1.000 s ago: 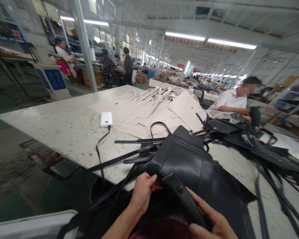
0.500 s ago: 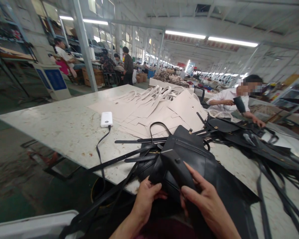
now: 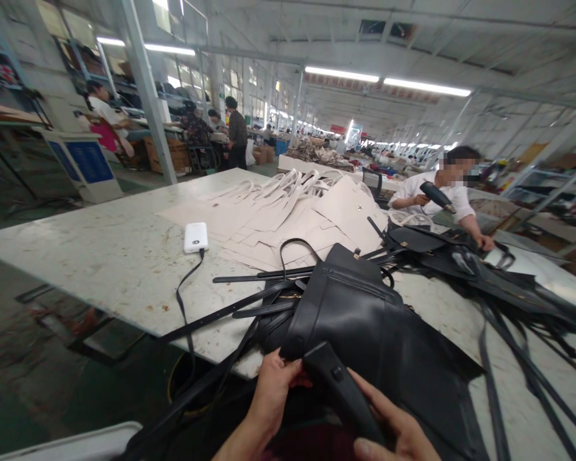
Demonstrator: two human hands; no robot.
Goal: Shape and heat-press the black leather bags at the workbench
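A black leather bag piece (image 3: 345,307) lies over the table's near edge, its flap pointing away from me. My left hand (image 3: 273,390) pinches its near left edge between thumb and fingers. In my right hand (image 3: 388,416) is a black hand-held tool that looks like a heat gun (image 3: 336,378), with a small square switch on its side. The tool is slanted, its blunt upper end just right of my left fingertips and over the leather. Its lower part is hidden behind my right hand. Black straps (image 3: 240,307) with holes stick out leftward from the bag.
A white power bank (image 3: 196,237) with a black cable sits on the pale table (image 3: 100,237). Beige bag pieces (image 3: 288,218) are piled behind. At right, a co-worker (image 3: 454,186) holds a heat gun (image 3: 436,196) near more black bags (image 3: 489,275). A white bin edge (image 3: 77,442) shows lower left.
My right hand and the tool have come lower and nearer to me, and the tool has turned so its switch shows plainly. The co-worker's heat gun has tilted. The view has shifted slightly.
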